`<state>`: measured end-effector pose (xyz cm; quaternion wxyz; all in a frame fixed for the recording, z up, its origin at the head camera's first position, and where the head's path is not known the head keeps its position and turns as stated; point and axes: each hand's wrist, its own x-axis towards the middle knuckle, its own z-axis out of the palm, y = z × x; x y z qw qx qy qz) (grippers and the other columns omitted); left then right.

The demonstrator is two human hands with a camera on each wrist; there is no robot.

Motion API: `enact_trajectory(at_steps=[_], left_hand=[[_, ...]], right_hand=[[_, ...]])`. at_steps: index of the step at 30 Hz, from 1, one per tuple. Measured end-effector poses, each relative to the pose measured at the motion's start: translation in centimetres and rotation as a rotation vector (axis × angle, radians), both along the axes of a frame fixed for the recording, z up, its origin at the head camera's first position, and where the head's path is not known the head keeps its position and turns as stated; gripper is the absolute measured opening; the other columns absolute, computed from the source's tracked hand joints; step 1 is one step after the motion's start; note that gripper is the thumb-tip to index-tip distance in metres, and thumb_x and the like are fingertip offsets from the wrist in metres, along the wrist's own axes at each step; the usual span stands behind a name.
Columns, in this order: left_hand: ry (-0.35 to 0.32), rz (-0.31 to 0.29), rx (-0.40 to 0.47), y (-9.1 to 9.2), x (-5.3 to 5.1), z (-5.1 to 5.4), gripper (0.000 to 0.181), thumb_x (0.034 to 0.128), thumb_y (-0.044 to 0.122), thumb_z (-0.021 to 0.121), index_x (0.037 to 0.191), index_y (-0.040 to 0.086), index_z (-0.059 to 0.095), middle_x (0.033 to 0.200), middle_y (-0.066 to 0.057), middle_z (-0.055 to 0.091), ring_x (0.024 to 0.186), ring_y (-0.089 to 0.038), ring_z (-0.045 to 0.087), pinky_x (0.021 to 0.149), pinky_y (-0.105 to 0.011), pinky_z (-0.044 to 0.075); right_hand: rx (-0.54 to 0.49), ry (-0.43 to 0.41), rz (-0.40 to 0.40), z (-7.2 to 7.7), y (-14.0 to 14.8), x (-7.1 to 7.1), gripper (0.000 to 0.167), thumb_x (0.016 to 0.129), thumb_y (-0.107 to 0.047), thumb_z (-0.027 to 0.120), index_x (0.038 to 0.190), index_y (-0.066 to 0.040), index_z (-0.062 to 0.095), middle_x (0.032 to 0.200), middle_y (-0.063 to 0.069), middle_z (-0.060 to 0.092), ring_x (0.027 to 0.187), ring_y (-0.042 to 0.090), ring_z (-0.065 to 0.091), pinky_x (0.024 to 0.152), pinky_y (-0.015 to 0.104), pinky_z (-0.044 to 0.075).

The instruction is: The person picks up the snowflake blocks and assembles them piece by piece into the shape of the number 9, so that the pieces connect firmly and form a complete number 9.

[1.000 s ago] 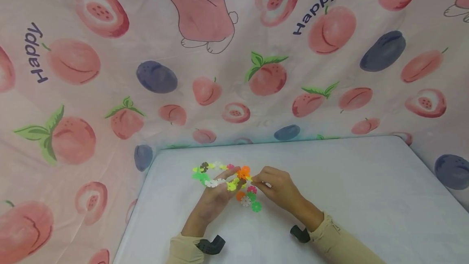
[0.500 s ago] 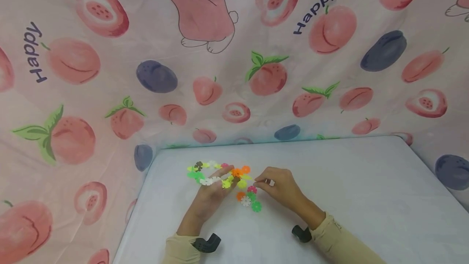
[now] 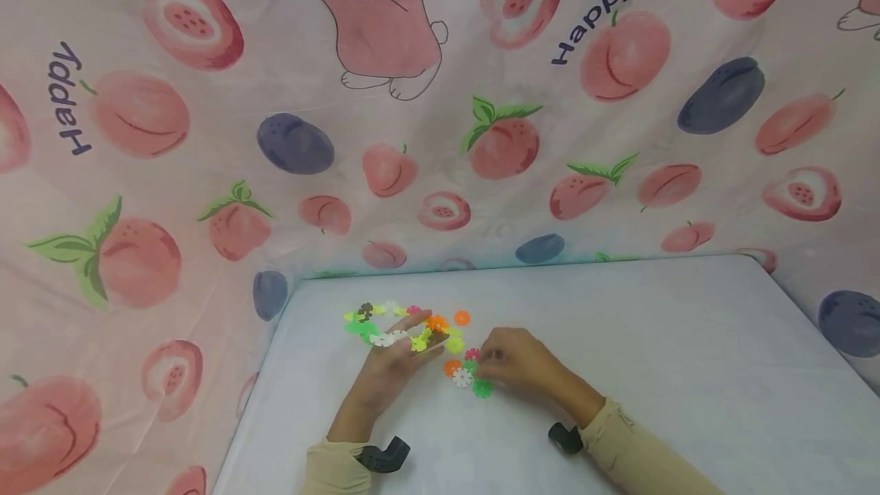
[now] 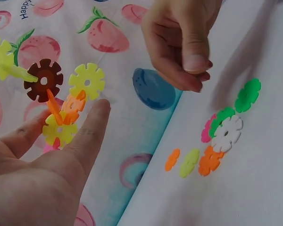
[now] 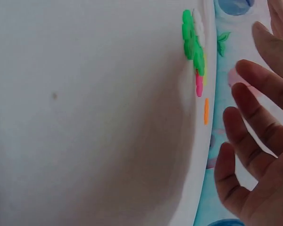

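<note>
In the head view, my left hand (image 3: pixel 390 374) holds up a looped chain of interlocking flower-shaped plastic discs (image 3: pixel 364 329), in green, white, yellow, brown, pink and orange. The left wrist view has the chain's brown disc (image 4: pixel 33 89) and a yellow disc (image 4: pixel 80 84) joined by orange ones above the fingers. My right hand (image 3: pixel 525 361) hovers over the loose discs with nothing visible in it; its fingers are loosely bent in the right wrist view. Beneath it lie a white disc (image 4: pixel 221 140), green discs (image 4: pixel 248 95), an orange disc (image 4: pixel 208 162) and a partly covered pink one.
A loose orange disc (image 3: pixel 462 318) and a yellow disc (image 3: pixel 455 345) lie apart from the small pile. The white table (image 3: pixel 660 342) meets a fruit-printed cloth (image 3: pixel 426 121) at the back and left. Black curved devices (image 3: pixel 385 455) are at both wrists.
My left hand has shifted slightly left with the chain. My right hand has come away from the chain's yellow disc and moved down over the loose discs.
</note>
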<state>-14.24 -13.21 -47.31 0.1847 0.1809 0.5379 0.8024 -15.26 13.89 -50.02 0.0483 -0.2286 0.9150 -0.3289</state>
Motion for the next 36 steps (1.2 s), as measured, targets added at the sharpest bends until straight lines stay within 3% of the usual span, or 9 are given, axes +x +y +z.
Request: enact_trajectory(at_steps=[7, 12, 19, 24, 27, 32, 36], left_hand=[[0.025, -0.044, 0.012, -0.1, -0.1, -0.1, 0.065, 0.1019, 0.023, 0.05, 0.156, -0.005, 0.026, 0.163, -0.012, 0.02, 0.135, -0.025, 0.057, 0.113, -0.05, 0.045], [0.007, -0.037, -0.013, -0.1, -0.1, -0.1, 0.068, 0.1003, 0.025, 0.051, 0.157, 0.0, 0.026, 0.167, -0.015, 0.01, 0.14, -0.024, 0.05, 0.113, -0.052, 0.044], [0.011, -0.038, -0.032, -0.1, -0.1, -0.3, 0.068, 0.0995, 0.025, 0.052, 0.157, 0.0, 0.027, 0.168, -0.015, 0.01, 0.141, -0.024, 0.045, 0.111, -0.051, 0.046], [0.057, -0.057, -0.047, -0.1, -0.1, -0.2, 0.063, 0.101, 0.021, 0.051, 0.157, 0.001, 0.029, 0.167, -0.015, 0.01, 0.14, -0.021, 0.046, 0.11, -0.046, 0.048], [0.097, -0.067, -0.06, 0.0, 0.0, -0.2, 0.062, 0.1017, 0.02, 0.049, 0.157, 0.0, 0.029, 0.167, -0.016, 0.01, 0.142, -0.023, 0.042, 0.11, -0.043, 0.049], [0.178, -0.096, -0.055, 0.1, 0.3, 0.1, 0.066, 0.1002, 0.022, 0.053, 0.158, 0.002, 0.027, 0.165, -0.011, 0.014, 0.146, -0.028, 0.034, 0.11, -0.041, 0.049], [0.253, -0.138, -0.018, 0.1, 0.5, 0.3, 0.074, 0.0988, 0.027, 0.06, 0.159, 0.001, 0.025, 0.165, -0.011, 0.012, 0.147, -0.027, 0.038, 0.111, -0.042, 0.048]], right_hand=[[0.107, -0.06, 0.03, -0.3, -0.2, 0.1, 0.018, 0.077, -0.033, 0.089, 0.08, -0.027, 0.073, 0.086, -0.015, 0.061, 0.082, 0.007, 0.054, 0.075, 0.029, 0.049], [0.174, -0.129, 0.028, -0.5, -0.7, 0.3, 0.022, 0.073, -0.031, 0.091, 0.082, -0.026, 0.072, 0.089, -0.013, 0.059, 0.084, 0.009, 0.051, 0.076, 0.03, 0.049], [0.236, -0.2, -0.032, -0.5, -1.0, 0.2, 0.026, 0.074, -0.023, 0.091, 0.081, -0.025, 0.066, 0.082, -0.01, 0.058, 0.079, 0.012, 0.051, 0.072, 0.029, 0.048], [0.195, -0.236, -0.047, -0.2, -0.8, 0.1, 0.032, 0.072, -0.017, 0.092, 0.09, -0.021, 0.066, 0.078, -0.008, 0.059, 0.076, 0.014, 0.054, 0.07, 0.03, 0.048], [0.185, -0.234, -0.044, -0.3, -0.5, 0.0, 0.027, 0.072, -0.018, 0.092, 0.087, -0.021, 0.069, 0.076, -0.007, 0.058, 0.075, 0.013, 0.052, 0.067, 0.029, 0.046], [0.113, -0.18, -0.031, -0.6, 0.4, -0.2, 0.014, 0.079, -0.023, 0.087, 0.076, -0.028, 0.074, 0.071, -0.013, 0.061, 0.076, 0.011, 0.053, 0.069, 0.028, 0.046], [-0.009, -0.159, -0.034, 0.0, 0.9, -0.2, 0.015, 0.085, -0.027, 0.082, 0.075, -0.034, 0.074, 0.073, -0.02, 0.066, 0.08, 0.01, 0.056, 0.076, 0.029, 0.047]])
